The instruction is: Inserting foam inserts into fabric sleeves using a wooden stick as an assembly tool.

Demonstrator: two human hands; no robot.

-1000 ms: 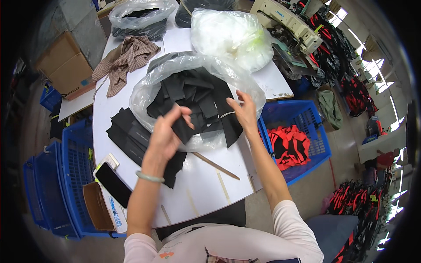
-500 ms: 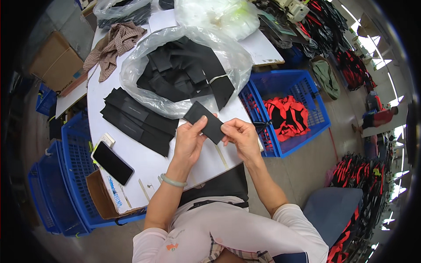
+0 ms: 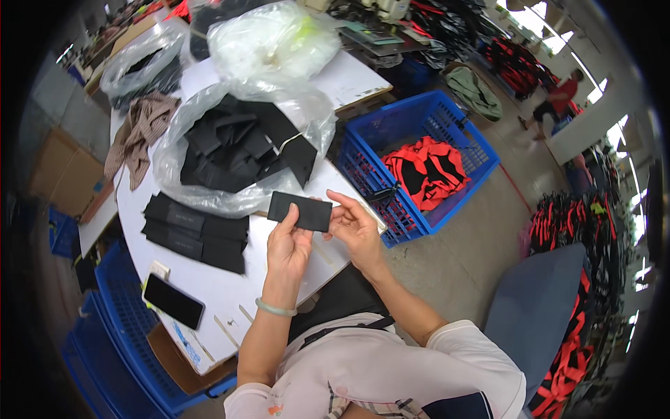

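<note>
A small, flat, black rectangular fabric piece (image 3: 301, 211) is held level above the white table's edge. My left hand (image 3: 289, 246) grips its left part, thumb on top and fingers underneath. At its right end, my right hand (image 3: 357, 234) pinches the edge, with the index finger raised. Beyond it lies an open clear plastic bag (image 3: 167, 150) full of similar black pieces (image 3: 230, 143). To the left, black fabric strips (image 3: 195, 234) lie overlapped in a row on the table.
A phone (image 3: 174, 301) lies on the white table (image 3: 241, 286) at the near left. Right of the table stands a blue crate (image 3: 447, 216) holding red-and-black pieces (image 3: 427, 171). A checked cloth (image 3: 143, 133) and more plastic bags (image 3: 276, 42) lie farther off. A person (image 3: 555, 105) walks at the far right.
My head view has shifted, so the table sits lower and further left. The black piece has turned from slanted to nearly level, and my right index finger has lifted.
</note>
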